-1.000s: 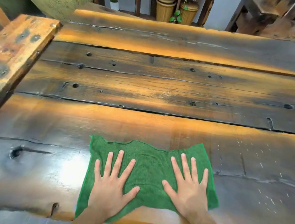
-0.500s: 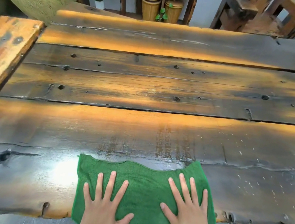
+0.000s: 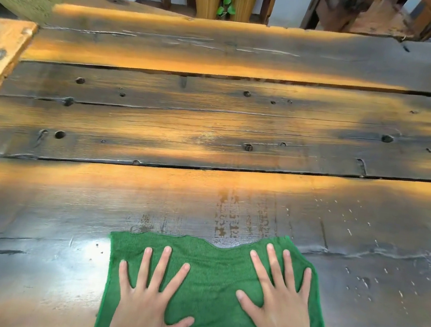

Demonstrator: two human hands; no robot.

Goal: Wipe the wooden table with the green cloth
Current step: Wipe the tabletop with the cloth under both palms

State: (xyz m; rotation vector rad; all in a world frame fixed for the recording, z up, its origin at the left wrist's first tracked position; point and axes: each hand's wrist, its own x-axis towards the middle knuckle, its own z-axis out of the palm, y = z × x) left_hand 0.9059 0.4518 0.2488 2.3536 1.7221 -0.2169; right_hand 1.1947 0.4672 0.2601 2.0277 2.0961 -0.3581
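The wooden worktop (image 3: 212,135) stretches far and wide, its planks running left to right. The green cloth (image 3: 211,279) lies flat at the near edge, long axis left-right, directly under both grips. Left hand (image 3: 147,304) and right hand (image 3: 282,304) press it with fingers spread. Unwiped specks lie right, nearer the right hand.

- Wooden table (image 3: 212,135) of wide dark planks, orange-streaked, with knot holes and long cracks between boards.
- Glossy sheen on the near plank; pale specks (image 3: 358,229) scattered over its right part.
- Green cloth (image 3: 213,280) spread flat at the near edge, lower border draped over it.
- Left hand (image 3: 145,309) and right hand (image 3: 283,310) pressed flat on the cloth, fingers splayed.
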